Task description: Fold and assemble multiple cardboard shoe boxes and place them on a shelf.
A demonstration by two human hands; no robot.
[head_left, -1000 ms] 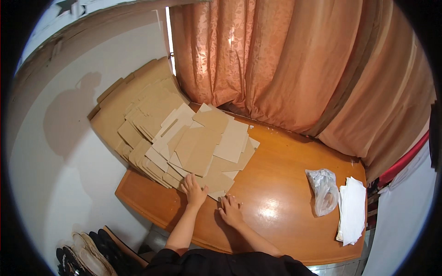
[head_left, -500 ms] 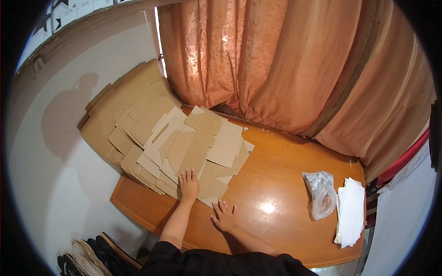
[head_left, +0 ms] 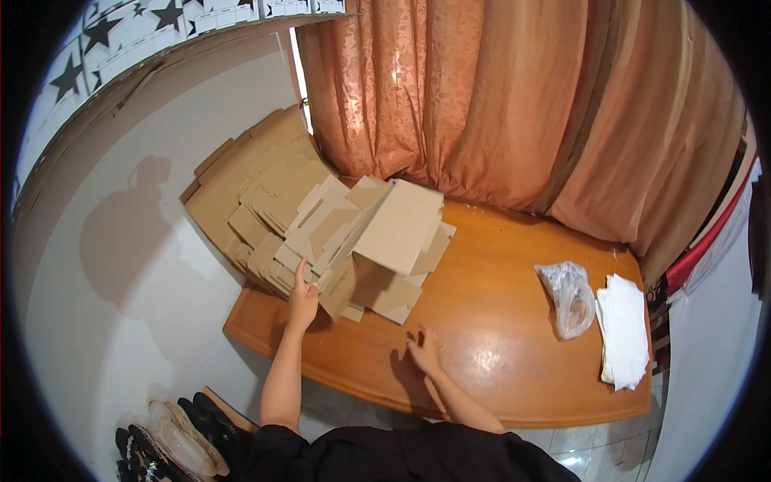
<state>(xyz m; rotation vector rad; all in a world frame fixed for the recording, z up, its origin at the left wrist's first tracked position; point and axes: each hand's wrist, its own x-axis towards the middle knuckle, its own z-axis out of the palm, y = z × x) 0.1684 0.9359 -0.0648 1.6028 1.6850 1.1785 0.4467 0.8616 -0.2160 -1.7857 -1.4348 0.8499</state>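
A die-cut brown cardboard box blank (head_left: 399, 229) is partly raised off the pile, bent along its folds, its right panel tilting up. My left hand (head_left: 303, 304) grips it at its near left edge, one finger pointing up along the cardboard. My right hand (head_left: 426, 352) hovers over the table just in front of the pile, holding nothing, its fingers curved and apart. Beneath and behind the raised blank lie several flat cardboard pieces (head_left: 281, 189), overlapping one another on the left of the table.
The wooden table (head_left: 490, 297) has a clear plastic bag (head_left: 567, 301) and a stack of white sheets (head_left: 622, 333) at its right. Orange curtains (head_left: 498, 104) hang along the far edge. A white wall (head_left: 128, 281) stands on the left, with shoes (head_left: 173, 438) below it.
The box blank has risen from lying flat and is now bent, with my left hand on its edge. My right hand has come off the cardboard's near corner. The view has shifted.
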